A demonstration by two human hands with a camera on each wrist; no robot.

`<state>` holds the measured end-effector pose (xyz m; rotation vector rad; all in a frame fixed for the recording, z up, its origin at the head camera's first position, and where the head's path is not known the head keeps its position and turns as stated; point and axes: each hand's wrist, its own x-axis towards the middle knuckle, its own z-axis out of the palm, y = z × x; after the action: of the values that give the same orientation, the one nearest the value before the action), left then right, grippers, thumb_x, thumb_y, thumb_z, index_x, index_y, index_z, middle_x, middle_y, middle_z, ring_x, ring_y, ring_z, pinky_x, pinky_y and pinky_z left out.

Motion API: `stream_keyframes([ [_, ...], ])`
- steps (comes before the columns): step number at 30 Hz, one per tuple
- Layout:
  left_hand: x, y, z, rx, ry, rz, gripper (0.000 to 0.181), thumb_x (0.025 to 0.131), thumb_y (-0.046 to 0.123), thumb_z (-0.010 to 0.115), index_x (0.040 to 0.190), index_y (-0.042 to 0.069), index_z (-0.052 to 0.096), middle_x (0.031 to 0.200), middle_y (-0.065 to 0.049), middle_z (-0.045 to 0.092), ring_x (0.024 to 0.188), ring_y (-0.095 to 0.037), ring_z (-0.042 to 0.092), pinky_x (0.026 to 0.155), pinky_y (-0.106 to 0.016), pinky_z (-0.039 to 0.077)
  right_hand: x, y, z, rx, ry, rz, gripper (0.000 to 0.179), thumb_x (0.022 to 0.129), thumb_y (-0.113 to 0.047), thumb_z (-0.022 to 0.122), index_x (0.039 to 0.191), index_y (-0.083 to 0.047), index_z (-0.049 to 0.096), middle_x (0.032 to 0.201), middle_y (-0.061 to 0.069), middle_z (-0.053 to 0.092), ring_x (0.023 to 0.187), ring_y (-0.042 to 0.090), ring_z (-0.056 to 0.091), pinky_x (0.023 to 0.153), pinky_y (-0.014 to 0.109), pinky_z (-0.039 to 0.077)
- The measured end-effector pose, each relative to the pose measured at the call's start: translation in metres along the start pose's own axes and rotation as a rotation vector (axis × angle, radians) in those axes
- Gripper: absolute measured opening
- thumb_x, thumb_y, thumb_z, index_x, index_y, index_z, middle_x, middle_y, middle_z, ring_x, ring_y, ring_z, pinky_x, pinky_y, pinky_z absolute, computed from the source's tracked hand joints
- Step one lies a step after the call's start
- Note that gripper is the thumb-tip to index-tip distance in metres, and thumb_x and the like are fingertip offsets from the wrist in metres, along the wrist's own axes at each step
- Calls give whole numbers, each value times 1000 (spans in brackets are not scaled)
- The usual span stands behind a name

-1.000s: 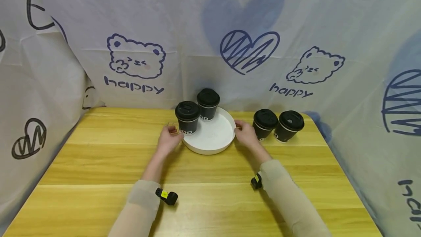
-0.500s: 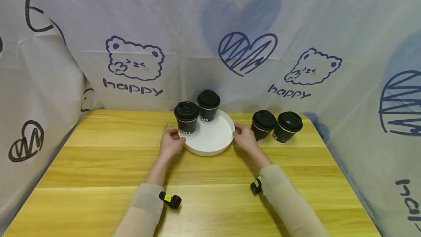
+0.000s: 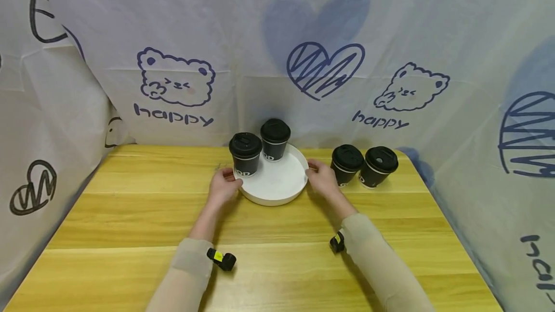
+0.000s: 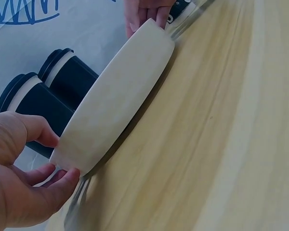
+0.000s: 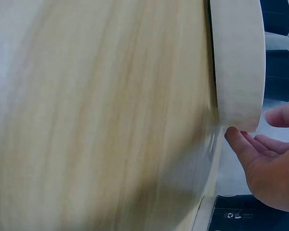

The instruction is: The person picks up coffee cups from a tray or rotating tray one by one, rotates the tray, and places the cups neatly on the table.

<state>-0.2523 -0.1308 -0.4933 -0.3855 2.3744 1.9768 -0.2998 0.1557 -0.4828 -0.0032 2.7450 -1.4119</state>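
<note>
A round white tray with a low rim sits toward the back of the wooden table. Two black lidded paper coffee cups stand upright on it, one coffee cup at the left and another coffee cup behind. My left hand grips the tray's left edge; in the left wrist view its thumb lies at the rim and its fingertips at the lower side. At the opposite edge my right hand holds the tray between thumb and fingers, fingertips touching its lower side.
Two more lidded cups, a near-left cup and a right cup, stand side by side just right of my right hand. A printed cloth hangs behind the wooden table.
My left hand has shifted slightly along the tray's left edge, its thumb now farther onto the rim. The tray, cups and right hand stay almost in place.
</note>
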Motion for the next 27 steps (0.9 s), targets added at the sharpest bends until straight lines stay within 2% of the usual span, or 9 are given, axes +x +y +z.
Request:
stream_keyframes([
  [6, 9, 2, -5, 32, -27, 20, 58, 91, -1, 59, 143, -19, 41, 141, -36, 51, 131, -47, 53, 110, -49, 48, 4, -1, 1, -7, 13, -15, 44, 103, -13, 55, 144, -1, 58, 140, 20, 63, 126, 34, 61, 105, 44, 51],
  [15, 19, 2, -10, 42, -68, 8, 59, 93, 1, 59, 146, -17, 40, 143, -35, 50, 135, -45, 52, 112, -48, 46, 4, 0, 4, -14, 22, -35, 43, 99, -7, 53, 141, 0, 61, 134, 21, 67, 121, 33, 64, 101, 43, 52],
  [21, 18, 2, -11, 33, -68, 10, 59, 94, 2, 58, 148, -15, 39, 145, -34, 48, 135, -44, 51, 112, -48, 46, 2, 1, 3, -21, 25, -56, 44, 98, -6, 53, 141, -1, 62, 132, 21, 68, 118, 33, 65, 99, 43, 53],
  [27, 11, 0, -6, 16, -48, 38, 59, 93, -2, 58, 146, -18, 37, 145, -37, 46, 136, -47, 50, 112, -50, 46, 0, 2, 3, -24, 11, -44, 46, 98, -7, 54, 144, 0, 59, 135, 20, 67, 119, 32, 65, 99, 42, 53],
])
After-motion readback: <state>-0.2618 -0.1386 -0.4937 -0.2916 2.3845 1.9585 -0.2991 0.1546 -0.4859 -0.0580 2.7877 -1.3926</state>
